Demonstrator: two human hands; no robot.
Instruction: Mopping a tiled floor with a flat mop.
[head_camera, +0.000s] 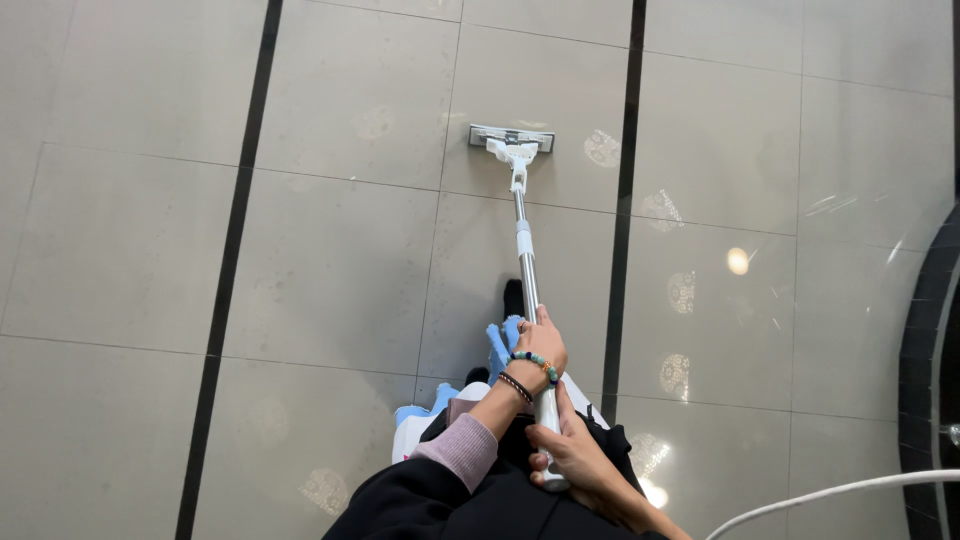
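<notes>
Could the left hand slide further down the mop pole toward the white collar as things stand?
Probably yes: the left hand grips the mop pole, and the bare stretch up to the white collar looks unobstructed.

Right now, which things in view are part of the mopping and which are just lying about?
In use:
- flat mop, its head flat on the floor
- mop handle, gripped by the left hand higher up the shaft
- right hand, gripping near the handle's end
- grey tiled floor

Just about:
- white cable at lower right
- dark curved edge at far right
</notes>
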